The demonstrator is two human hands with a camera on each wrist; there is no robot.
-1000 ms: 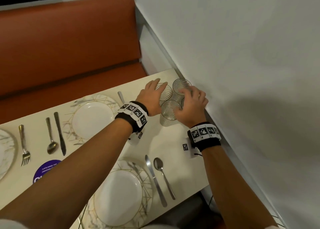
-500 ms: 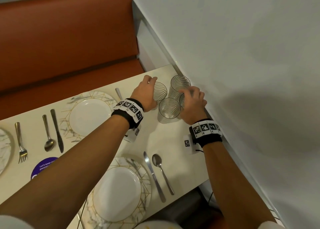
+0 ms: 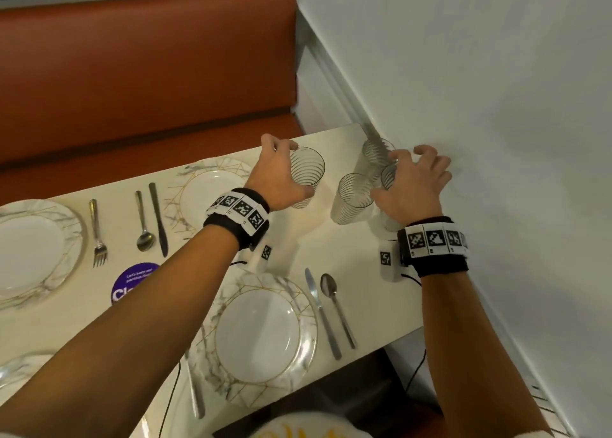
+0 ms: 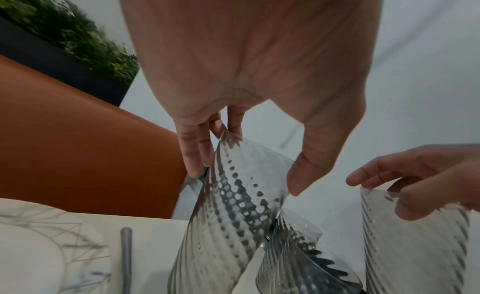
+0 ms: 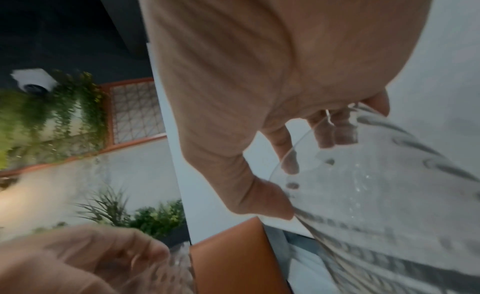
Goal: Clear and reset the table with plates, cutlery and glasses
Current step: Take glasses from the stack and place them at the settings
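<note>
Several clear ribbed glasses stand at the table's far right corner by the wall. My left hand (image 3: 296,169) grips one glass (image 3: 307,172) from the side, thumb and fingers round it (image 4: 233,195), and it stands apart to the left of the rest. My right hand (image 3: 397,172) holds a second glass (image 3: 386,176) near its rim, thumb outside (image 5: 389,185); the hand hides most of it in the head view. A third glass (image 3: 352,199) stands free between the hands, and another glass (image 3: 377,152) sits against the wall.
A marbled plate (image 3: 258,335) with knife (image 3: 323,315) and spoon (image 3: 336,308) lies near me. More plates (image 3: 212,192) (image 3: 29,248) and cutlery (image 3: 144,222) lie to the left, by a purple sticker (image 3: 132,282). An orange bench (image 3: 132,73) runs behind; the wall (image 3: 480,123) bounds the right.
My left hand has drawn its glass leftward, away from the cluster. The right hand has stayed at the glasses by the wall.
</note>
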